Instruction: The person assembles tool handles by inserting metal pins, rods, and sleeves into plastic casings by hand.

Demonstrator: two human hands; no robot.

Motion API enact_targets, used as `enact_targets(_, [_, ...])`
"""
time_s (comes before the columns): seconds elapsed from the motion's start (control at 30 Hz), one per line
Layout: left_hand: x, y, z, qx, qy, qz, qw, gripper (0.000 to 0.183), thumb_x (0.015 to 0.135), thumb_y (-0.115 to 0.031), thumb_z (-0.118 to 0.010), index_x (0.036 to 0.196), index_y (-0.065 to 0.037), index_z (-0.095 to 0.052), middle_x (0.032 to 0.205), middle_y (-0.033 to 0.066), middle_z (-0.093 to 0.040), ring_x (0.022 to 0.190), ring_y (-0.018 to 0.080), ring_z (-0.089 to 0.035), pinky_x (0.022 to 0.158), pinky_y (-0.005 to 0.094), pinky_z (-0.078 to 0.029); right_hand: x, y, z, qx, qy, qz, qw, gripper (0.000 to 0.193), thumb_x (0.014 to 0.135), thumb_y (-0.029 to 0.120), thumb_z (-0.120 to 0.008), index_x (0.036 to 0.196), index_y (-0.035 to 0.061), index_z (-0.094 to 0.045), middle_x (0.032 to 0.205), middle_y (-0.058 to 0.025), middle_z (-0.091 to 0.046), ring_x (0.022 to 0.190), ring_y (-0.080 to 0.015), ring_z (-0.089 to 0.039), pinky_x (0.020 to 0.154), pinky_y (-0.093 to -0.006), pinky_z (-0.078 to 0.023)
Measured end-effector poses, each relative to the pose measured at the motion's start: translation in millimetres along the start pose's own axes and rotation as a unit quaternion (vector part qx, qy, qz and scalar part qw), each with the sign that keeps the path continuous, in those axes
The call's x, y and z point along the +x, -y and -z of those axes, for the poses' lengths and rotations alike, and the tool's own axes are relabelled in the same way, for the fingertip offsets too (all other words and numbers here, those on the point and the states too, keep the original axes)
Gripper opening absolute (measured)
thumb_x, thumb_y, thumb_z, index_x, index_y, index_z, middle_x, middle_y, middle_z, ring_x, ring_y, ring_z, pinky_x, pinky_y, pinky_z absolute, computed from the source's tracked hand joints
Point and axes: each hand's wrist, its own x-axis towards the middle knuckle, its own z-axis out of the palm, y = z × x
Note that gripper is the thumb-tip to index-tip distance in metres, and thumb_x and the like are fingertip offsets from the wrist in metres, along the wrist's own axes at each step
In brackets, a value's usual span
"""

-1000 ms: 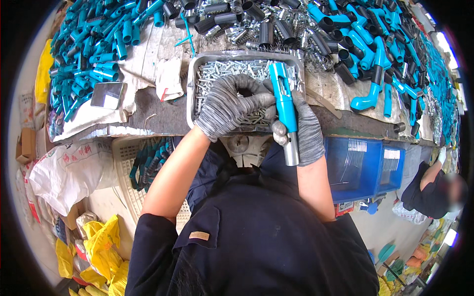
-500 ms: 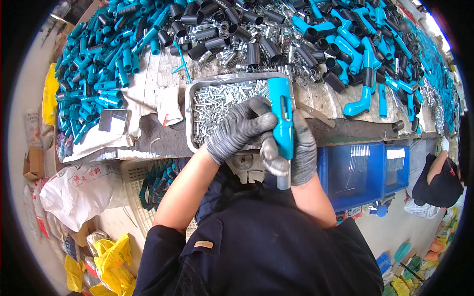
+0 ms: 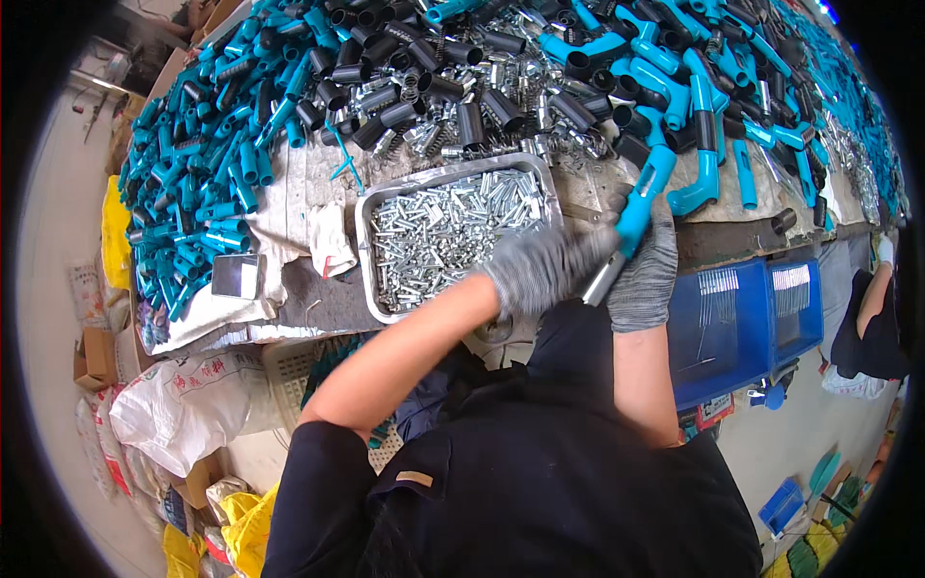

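My right hand (image 3: 644, 281), in a grey knit glove, is closed around a teal slotted plastic tube (image 3: 644, 200). The tube is tilted, and a silvery metal cylinder (image 3: 603, 279) sticks out of its lower end. Beside it, my left hand (image 3: 540, 273), gloved alike, is smeared by motion; its fingers reach toward the tube and I cannot tell whether they touch or hold anything. Left of both hands sits a metal tray (image 3: 365, 255) full of loose silvery pins (image 3: 434, 236).
Teal tubes (image 3: 231, 125) are heaped at left, black sleeves (image 3: 470, 125) and springs centrally, teal angled handles (image 3: 665, 87) at right. A phone (image 3: 237, 276) lies near the front edge. Blue bins (image 3: 718, 371) stand below the bench at right. Another person's arm (image 3: 872, 294) shows far right.
The teal tube has swung to a slant and moved right with my right hand. My left hand has shifted right and is now blurred. The whole view has shifted slightly.
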Motion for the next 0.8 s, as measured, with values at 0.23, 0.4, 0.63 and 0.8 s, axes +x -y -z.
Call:
enact_targets(0.23, [75, 68, 63, 0.378, -0.386, 0.068, 0.839, 0.048, 0.09, -0.051, -0.049, 0.106, -0.009, -0.067, 0.118, 0.0159, -0.06, 0.113, 0.0323, -0.054, 0.095, 0.0404, -0.044, -7, 7, 21, -0.032, 0.026, -0.098, 0.994, 0.046, 0.088, 0.048, -0.058, 0.106, 0.0056, -0.056, 0.08, -0.0056, -0.06, 0.057, -0.0136, -0.057, 0.045, -0.0237, -0.047])
enact_targets(0.4, [51, 74, 88, 0.032, -0.423, 0.01, 0.905, 0.04, 0.087, -0.037, -0.063, 0.108, -0.002, -0.061, 0.1, 0.0176, -0.064, 0.089, 0.0284, -0.064, 0.079, 0.0375, -0.05, -18, 18, 17, -0.189, 0.058, -0.084, 0.977, 0.05, 0.086, 0.049, -0.061, 0.104, 0.0025, -0.056, 0.076, -0.0076, -0.062, 0.049, -0.0109, -0.055, 0.042, -0.0223, -0.044])
enact_targets(0.63, [-31, 14, 66, -0.399, -0.213, -0.06, 0.89, 0.051, 0.089, -0.025, -0.065, 0.131, -0.006, -0.042, 0.102, 0.0056, -0.061, 0.097, 0.0123, -0.055, 0.088, 0.0299, -0.044, -32, 19, 1, -0.33, 0.192, -0.214, 0.899, 0.055, 0.08, 0.051, -0.066, 0.098, -0.0002, -0.058, 0.068, -0.0064, -0.059, 0.044, -0.0091, -0.052, 0.038, -0.0198, -0.039])
enact_targets(0.8, [-55, 20, 73, -0.294, -0.17, -0.077, 0.937, 0.045, 0.094, -0.039, -0.053, 0.123, -0.004, -0.054, 0.104, 0.0049, -0.06, 0.101, 0.0151, -0.053, 0.091, 0.033, -0.042, -42, 1, -5, -0.27, 0.212, -0.282, 0.896, 0.053, 0.08, 0.05, -0.067, 0.097, 0.001, -0.06, 0.067, -0.0046, -0.058, 0.044, -0.0076, -0.049, 0.039, -0.0193, -0.038])
